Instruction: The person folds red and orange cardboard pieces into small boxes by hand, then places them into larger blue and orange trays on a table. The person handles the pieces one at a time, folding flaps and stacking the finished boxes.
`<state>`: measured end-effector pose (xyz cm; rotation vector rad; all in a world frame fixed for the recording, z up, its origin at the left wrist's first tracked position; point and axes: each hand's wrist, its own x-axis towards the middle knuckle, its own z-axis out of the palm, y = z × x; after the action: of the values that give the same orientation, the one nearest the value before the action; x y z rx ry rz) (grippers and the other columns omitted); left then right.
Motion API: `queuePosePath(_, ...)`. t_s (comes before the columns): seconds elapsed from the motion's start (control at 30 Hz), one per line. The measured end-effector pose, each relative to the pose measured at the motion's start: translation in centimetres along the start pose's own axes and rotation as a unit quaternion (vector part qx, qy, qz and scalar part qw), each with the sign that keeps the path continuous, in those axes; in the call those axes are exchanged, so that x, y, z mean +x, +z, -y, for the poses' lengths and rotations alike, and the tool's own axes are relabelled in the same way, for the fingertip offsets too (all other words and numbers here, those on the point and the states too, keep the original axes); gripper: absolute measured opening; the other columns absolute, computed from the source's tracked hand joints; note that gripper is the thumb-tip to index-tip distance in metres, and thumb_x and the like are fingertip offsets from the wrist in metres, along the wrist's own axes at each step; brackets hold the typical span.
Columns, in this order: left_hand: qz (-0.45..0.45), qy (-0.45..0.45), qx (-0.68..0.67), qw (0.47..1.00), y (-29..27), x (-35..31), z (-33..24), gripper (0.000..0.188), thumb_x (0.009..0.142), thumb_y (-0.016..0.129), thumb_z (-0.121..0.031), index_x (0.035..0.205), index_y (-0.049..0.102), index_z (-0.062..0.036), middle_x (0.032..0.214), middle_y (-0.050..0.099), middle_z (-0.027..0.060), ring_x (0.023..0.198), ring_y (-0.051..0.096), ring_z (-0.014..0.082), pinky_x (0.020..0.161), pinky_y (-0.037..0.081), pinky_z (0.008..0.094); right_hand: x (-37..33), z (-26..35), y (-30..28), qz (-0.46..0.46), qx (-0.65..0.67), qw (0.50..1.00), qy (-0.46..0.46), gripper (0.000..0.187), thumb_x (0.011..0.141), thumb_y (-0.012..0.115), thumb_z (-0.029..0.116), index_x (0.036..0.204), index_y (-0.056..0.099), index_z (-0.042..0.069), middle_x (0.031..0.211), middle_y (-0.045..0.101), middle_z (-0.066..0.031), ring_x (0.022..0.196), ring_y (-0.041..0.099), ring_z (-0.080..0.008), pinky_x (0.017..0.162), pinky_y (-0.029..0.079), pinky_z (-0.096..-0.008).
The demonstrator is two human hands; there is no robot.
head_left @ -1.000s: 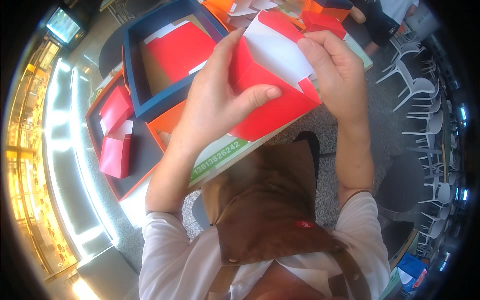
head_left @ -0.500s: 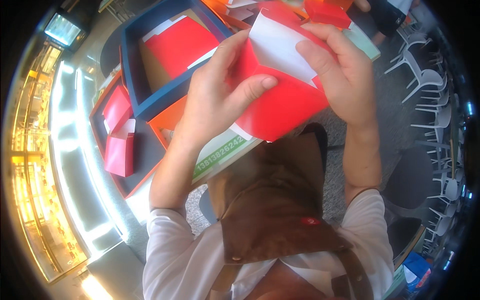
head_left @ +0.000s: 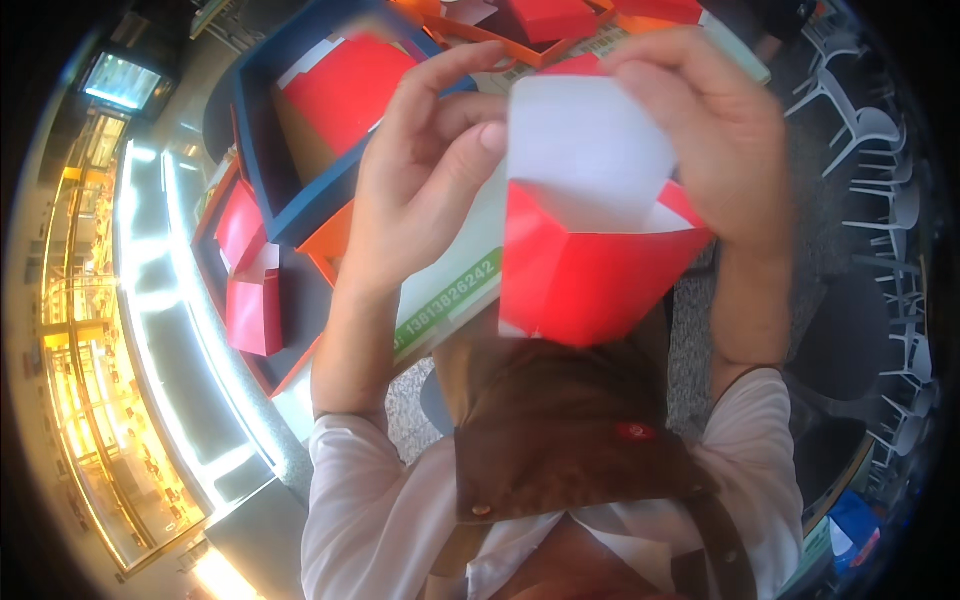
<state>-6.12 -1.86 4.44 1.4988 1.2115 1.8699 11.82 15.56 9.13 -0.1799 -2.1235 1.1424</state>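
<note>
A red paper box (head_left: 600,275) with a white inside hangs in front of me, its top open and a white-lined flap (head_left: 590,130) standing up at the far side. My right hand (head_left: 705,135) grips the flap and upper right edge between thumb and curled fingers. My left hand (head_left: 430,165) is beside the box's left edge, fingers bent and apart, with nothing visible in it. Whether a left fingertip touches the flap is hard to tell. Beyond the left hand, a flat red piece of card (head_left: 350,90) lies inside a dark blue box (head_left: 285,215).
Two pink-red small boxes (head_left: 255,310) sit in an orange-rimmed tray (head_left: 295,365) on the left. More red pieces (head_left: 555,18) lie in an orange tray at the far side. A table with a green strip (head_left: 450,290) is below the hands. White chairs (head_left: 860,125) stand at right.
The red box has turned more upright, with its white-lined flap now facing me. My left hand has come off it, fingers loosened, while the right hand keeps its grip and has shifted slightly right.
</note>
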Motion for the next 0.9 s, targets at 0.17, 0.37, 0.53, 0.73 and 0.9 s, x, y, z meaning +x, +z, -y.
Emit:
queuePosePath(0.17, -0.097, -0.029, 0.157, 0.982, 0.6, -0.2, -0.1, 0.034, 0.111, 0.054, -0.019, 0.139, 0.056, 0.0005, 0.114, 0.072, 0.0089, 0.103, 0.067, 0.0139, 0.089, 0.054, 0.0269, 0.4, -1.0, 2.1, -0.005, -0.092, 0.993, -0.068, 0.014, 0.105, 0.062, 0.009, 0.113, 0.070, 0.000, 0.100, 0.071, -0.0024, 0.092, 0.064, -0.0094, 0.084, 0.050, -0.0225)
queuePosePath(0.37, -0.075, -0.057, 0.251, 0.963, 0.8, -0.5, -2.5, 0.060, 0.097, 0.074, -0.021, 0.145, 0.048, 0.0034, 0.132, 0.066, 0.0266, 0.122, 0.068, 0.0369, 0.099, 0.056, 0.0413, 1.6, -1.5, 0.6, -0.162, -0.131, 0.977, -0.048, 0.021, 0.107, 0.061, 0.017, 0.120, 0.071, 0.004, 0.111, 0.073, -0.0098, 0.107, 0.068, -0.0181, 0.094, 0.052, -0.0328)
queuePosePath(0.53, -0.016, -0.125, 0.288, 0.949, 0.5, -0.2, -2.9, 0.056, 0.097, 0.075, -0.025, 0.140, 0.053, 0.0032, 0.128, 0.068, 0.0257, 0.118, 0.068, 0.0401, 0.097, 0.056, 0.0417, 2.1, -1.1, 1.0, -0.196, -0.128, 0.972, -0.024, 0.017, 0.106, 0.062, 0.012, 0.116, 0.070, 0.001, 0.107, 0.073, -0.0088, 0.103, 0.068, -0.0179, 0.091, 0.053, -0.0305)
queuePosePath(0.73, 0.011, -0.090, 0.290, 0.953, 0.3, -0.5, -1.3, 0.072, 0.093, 0.080, -0.036, 0.146, 0.050, 0.0036, 0.133, 0.066, 0.0243, 0.123, 0.066, 0.0333, 0.100, 0.054, 0.0402, 1.8, -3.1, 1.0, -0.212, -0.070, 0.975, 0.007, 0.014, 0.106, 0.062, 0.012, 0.112, 0.071, 0.003, 0.099, 0.073, -0.0075, 0.090, 0.068, -0.0157, 0.084, 0.054, -0.0302)
queuePosePath(0.9, 0.015, -0.111, 0.326, 0.939, 1.7, -0.6, -1.0, 0.107, 0.078, 0.092, -0.033, 0.158, 0.031, 0.0032, 0.147, 0.052, 0.0289, 0.136, 0.055, 0.0429, 0.108, 0.050, 0.0448, 2.6, -1.2, 2.1, -0.205, -0.101, 0.969, -0.090, 0.009, 0.102, 0.065, 0.007, 0.104, 0.068, -0.001, 0.089, 0.070, -0.0115, 0.081, 0.069, -0.0210, 0.073, 0.054, -0.0312)
